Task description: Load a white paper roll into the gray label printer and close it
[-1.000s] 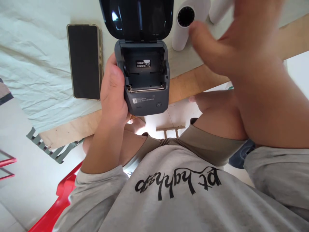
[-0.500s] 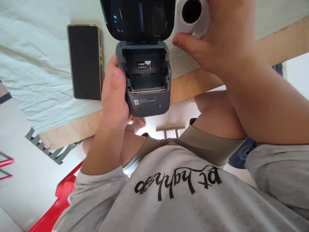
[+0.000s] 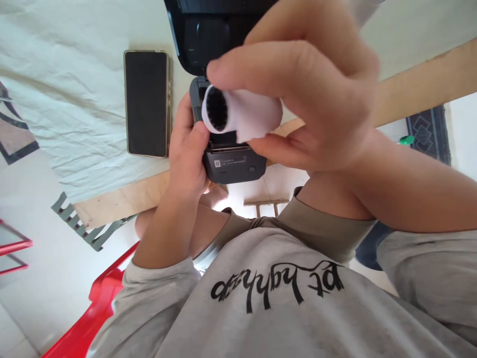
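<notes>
Right hand (image 3: 316, 94): fingers (image 3: 261, 69) curled over the top and the thumb pressed under a white paper roll (image 3: 242, 117), which is gripped between them. The roll is held on its side, its dark hollow core turned to the left, directly above the open bay of a small dark grey printer (image 3: 234, 164); whether roll and printer touch cannot be told.

Left hand (image 3: 188, 159): closed around the left side of the printer, thumb laid against its near left corner, just beside the roll's open end. The printer is held above the near edge of the table, with its black lid (image 3: 201, 35) raised at the far side. A small round button is seen on its near face.

Phone (image 3: 147, 102): laid flat, dark screen up, on pale crumpled sheeting (image 3: 67, 89) to the left of the printer, near but apart from the left hand.

Table edge (image 3: 417, 89): bare wood, seen right of the hands.

Red chair (image 3: 100, 298): seen at the near left, below the grey sleeve.
</notes>
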### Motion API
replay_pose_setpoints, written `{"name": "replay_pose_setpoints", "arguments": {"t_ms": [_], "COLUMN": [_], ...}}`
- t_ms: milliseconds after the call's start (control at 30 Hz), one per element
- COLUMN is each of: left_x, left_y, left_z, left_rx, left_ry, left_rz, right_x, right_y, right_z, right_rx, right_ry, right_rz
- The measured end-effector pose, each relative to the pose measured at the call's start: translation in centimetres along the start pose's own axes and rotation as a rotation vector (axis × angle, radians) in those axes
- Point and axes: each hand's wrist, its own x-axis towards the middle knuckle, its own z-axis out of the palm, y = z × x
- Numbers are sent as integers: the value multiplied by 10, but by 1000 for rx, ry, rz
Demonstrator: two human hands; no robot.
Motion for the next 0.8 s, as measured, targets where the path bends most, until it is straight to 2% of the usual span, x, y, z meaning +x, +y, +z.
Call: {"name": "replay_pose_setpoints", "arguments": {"t_ms": [100,200,300,400,700,800], "left_x": [1,1,0,-2,-2,0], "left_y": [3,6,6,4,3,7], "left_z": [1,4,7,9,14,13], "left_rx": [27,67,90,112,20,0], "left_ry": [10,-16,35,75,66,47], "left_rz": [50,30,9,-9,-28,-11], "right_x": [1,2,3,3,-2,-5], "right_y": [3,8,9,10,12,10], "right_z": [11,18,20,20,15,17], "right_rx": [-181,-242,-274,-249,-168,-137], "right_ry": [-23,-36,-48,-115,-65,-99], "right_rz": [-49,-50,-10,17,-26,-69]}}
